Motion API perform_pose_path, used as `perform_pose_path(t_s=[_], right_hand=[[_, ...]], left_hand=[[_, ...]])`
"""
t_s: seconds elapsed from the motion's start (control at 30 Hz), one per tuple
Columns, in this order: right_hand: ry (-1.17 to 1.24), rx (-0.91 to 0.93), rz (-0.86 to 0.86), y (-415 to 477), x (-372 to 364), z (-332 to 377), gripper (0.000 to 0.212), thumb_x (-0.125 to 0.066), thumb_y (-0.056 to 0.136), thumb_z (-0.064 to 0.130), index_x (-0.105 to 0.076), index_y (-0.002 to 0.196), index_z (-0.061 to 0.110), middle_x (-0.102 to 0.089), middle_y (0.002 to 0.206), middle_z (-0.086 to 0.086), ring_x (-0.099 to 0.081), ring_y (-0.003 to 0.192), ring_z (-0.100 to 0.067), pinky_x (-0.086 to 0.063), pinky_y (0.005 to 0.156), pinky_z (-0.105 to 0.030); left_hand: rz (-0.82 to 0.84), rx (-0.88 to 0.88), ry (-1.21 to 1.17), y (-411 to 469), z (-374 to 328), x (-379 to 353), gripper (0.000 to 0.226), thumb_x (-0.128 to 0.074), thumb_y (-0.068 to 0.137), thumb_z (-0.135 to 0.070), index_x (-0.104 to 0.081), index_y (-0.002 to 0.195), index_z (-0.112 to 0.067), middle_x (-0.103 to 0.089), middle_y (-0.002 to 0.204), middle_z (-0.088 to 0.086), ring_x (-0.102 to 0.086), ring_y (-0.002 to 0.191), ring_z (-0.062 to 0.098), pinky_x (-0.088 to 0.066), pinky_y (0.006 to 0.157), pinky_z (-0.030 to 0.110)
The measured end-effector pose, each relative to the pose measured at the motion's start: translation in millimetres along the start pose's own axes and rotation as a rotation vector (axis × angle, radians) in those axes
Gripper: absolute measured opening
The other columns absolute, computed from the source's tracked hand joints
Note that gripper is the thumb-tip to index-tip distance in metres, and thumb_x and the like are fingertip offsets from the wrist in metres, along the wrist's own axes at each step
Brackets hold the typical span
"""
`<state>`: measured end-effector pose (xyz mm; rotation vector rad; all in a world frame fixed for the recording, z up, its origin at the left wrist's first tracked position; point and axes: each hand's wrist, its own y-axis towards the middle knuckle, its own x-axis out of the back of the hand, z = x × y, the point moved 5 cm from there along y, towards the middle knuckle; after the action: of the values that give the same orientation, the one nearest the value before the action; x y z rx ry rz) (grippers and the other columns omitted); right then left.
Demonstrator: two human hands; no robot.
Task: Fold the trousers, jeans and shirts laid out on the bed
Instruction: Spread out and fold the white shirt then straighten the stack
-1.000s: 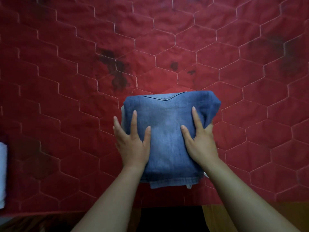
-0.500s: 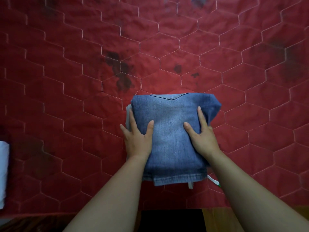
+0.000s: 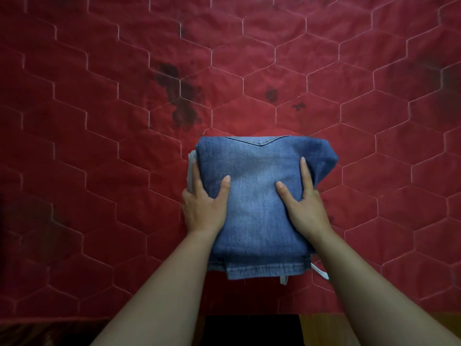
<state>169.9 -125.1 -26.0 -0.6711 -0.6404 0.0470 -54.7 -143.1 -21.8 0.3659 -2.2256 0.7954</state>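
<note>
Folded jeans (image 3: 257, 201) gripped at both sides, lying near the front edge of a red quilted bedspread (image 3: 99, 146).

The denim is mid-blue twill with a faded centre, folded into a thick rectangular bundle with a stitched hem at the near edge. The left hand (image 3: 203, 208) and the right hand (image 3: 308, 208) each clasp one side, thumb on top and outer fingers wrapped under. The bedspread has pale hexagon stitching and dark stains (image 3: 184, 101). A wooden floor (image 3: 374, 323) shows below it.

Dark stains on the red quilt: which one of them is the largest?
The stain beyond the far left corner of the folded jeans: a long, blotchy patch. The two others, to its right, are only small spots.
</note>
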Motion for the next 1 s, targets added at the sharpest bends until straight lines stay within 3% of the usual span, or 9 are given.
perform_pose_path(t_s=[0.13, 0.3, 0.4, 0.5, 0.67, 0.9, 1.0], right_hand=[[0.077, 0.015, 0.022, 1.3, -0.6, 1.2, 0.075, -0.055, 0.068, 0.074, -0.005, 0.124, 0.077, -0.041, 0.138, -0.003, -0.048, 0.120, -0.024, -0.040, 0.097, -0.045], [0.221, 0.032, 0.034, -13.2, 5.6, 10.1, 0.071, -0.063, 0.073, 0.062, -0.015, 0.124, 0.076, -0.042, 0.135, 0.008, -0.044, 0.112, -0.008, -0.035, 0.094, -0.031], [0.216, 0.053, 0.013, -43.4, 13.1, 15.8, 0.066, -0.060, 0.077, 0.060, -0.015, 0.124, 0.075, -0.042, 0.124, 0.012, -0.043, 0.109, -0.007, -0.033, 0.092, -0.030], [0.205, 0.109, -0.010, -85.4, 32.6, 38.5, 0.060, -0.054, 0.083, 0.058, -0.017, 0.128, 0.071, -0.042, 0.123, 0.010, -0.041, 0.111, -0.006, -0.031, 0.100, -0.030], [0.238, 0.257, 0.003, -165.0, 93.0, 116.2, 0.059, -0.055, 0.085, 0.050, -0.023, 0.134, 0.062, -0.042, 0.139, 0.004, -0.038, 0.119, -0.001, -0.027, 0.102, -0.022], [0.270, 0.497, 0.056, -269.1, 176.7, 217.4, 0.059, -0.055, 0.087, 0.048, -0.022, 0.135, 0.060, -0.036, 0.146, 0.008, -0.035, 0.130, -0.005, -0.026, 0.104, -0.023], [0.245, 0.557, 0.074, -301.0, 194.7, 241.3, 0.058, -0.054, 0.087, 0.050, -0.021, 0.135, 0.060, -0.036, 0.146, 0.011, -0.038, 0.129, -0.006, -0.027, 0.100, -0.023]], left_hand=[[0.030, 0.021, -0.037, 3.1, 5.1, -0.5, 0.076, -0.047, 0.078, -0.069, 0.010, 0.129, -0.068, -0.036, 0.148, -0.005, -0.052, 0.103, 0.029, -0.033, 0.088, 0.033], [0.100, 0.100, -0.052, -5.1, 3.8, 10.5, 0.073, -0.045, 0.077, -0.072, 0.001, 0.132, -0.066, -0.044, 0.135, 0.003, -0.051, 0.106, 0.033, -0.036, 0.094, 0.037], [0.071, 0.069, -0.062, -27.9, 0.1, 38.5, 0.072, -0.045, 0.077, -0.071, 0.000, 0.132, -0.065, -0.045, 0.134, 0.003, -0.050, 0.107, 0.032, -0.036, 0.094, 0.035], [0.028, 0.029, -0.065, -63.1, -15.2, 83.5, 0.071, -0.046, 0.080, -0.069, 0.001, 0.133, -0.065, -0.042, 0.139, -0.001, -0.050, 0.109, 0.032, -0.037, 0.094, 0.036], [-0.089, -0.095, -0.138, -135.5, -73.7, 183.1, 0.070, -0.046, 0.083, -0.064, 0.000, 0.136, -0.062, -0.030, 0.149, -0.020, -0.050, 0.113, 0.026, -0.038, 0.098, 0.037], [-0.262, -0.163, -0.246, -230.1, -140.2, 306.9, 0.076, -0.043, 0.075, -0.074, -0.005, 0.139, -0.057, -0.039, 0.146, -0.013, -0.048, 0.122, 0.026, -0.039, 0.103, 0.046], [-0.327, -0.201, -0.292, -261.7, -151.5, 339.5, 0.077, -0.043, 0.076, -0.073, -0.003, 0.140, -0.056, -0.029, 0.149, -0.020, -0.044, 0.126, 0.024, -0.033, 0.105, 0.036]])
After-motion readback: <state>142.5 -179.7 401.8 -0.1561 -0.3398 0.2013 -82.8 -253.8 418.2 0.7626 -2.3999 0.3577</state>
